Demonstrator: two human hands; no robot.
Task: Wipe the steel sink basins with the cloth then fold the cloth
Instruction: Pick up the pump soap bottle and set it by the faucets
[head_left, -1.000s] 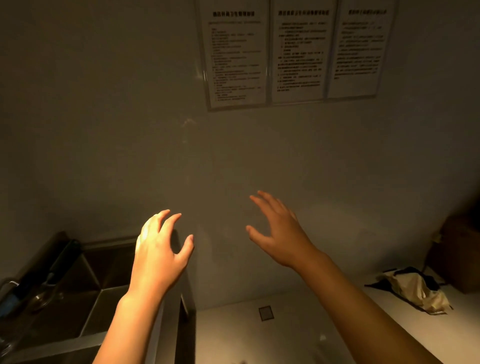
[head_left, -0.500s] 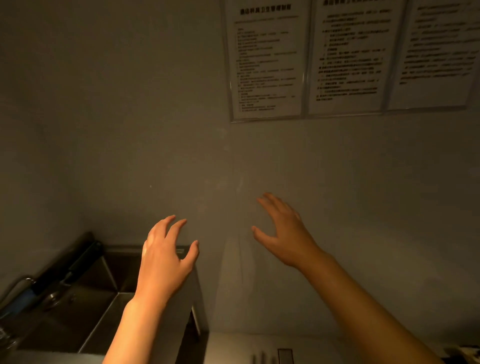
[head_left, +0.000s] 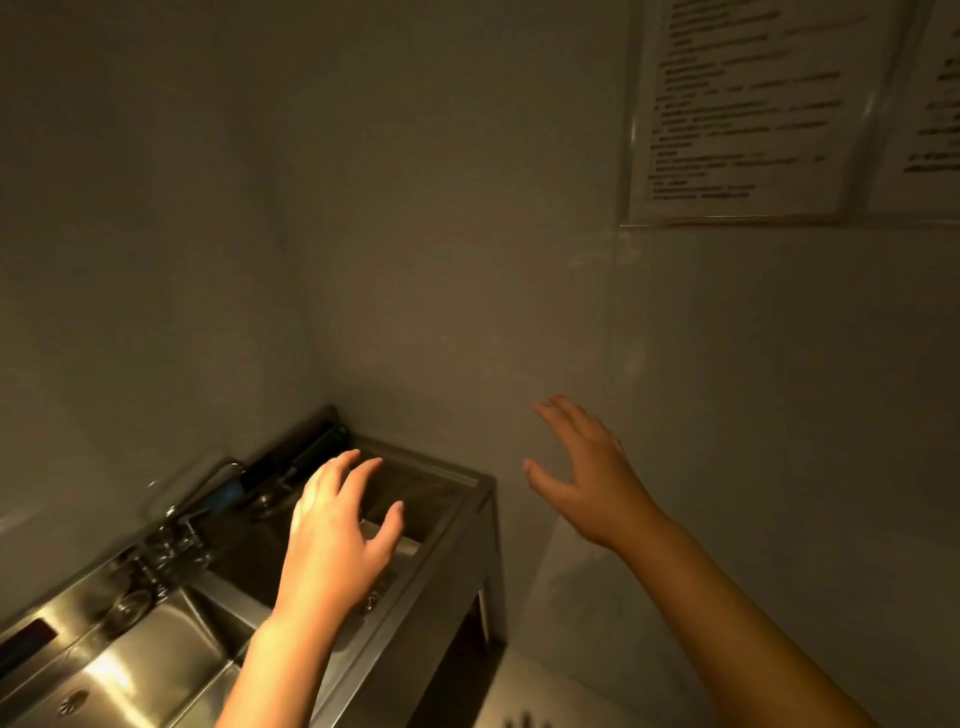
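The steel sink is standing in the corner under the left hand, its long axis running from near-left toward the far wall, while both hands are hovering empty with fingers spread, the right hand reaching toward the wall beside the sink's right end.

The person shows 2 bare forearms — no sleeves, rings or watch visible — ending in the left hand and right hand.
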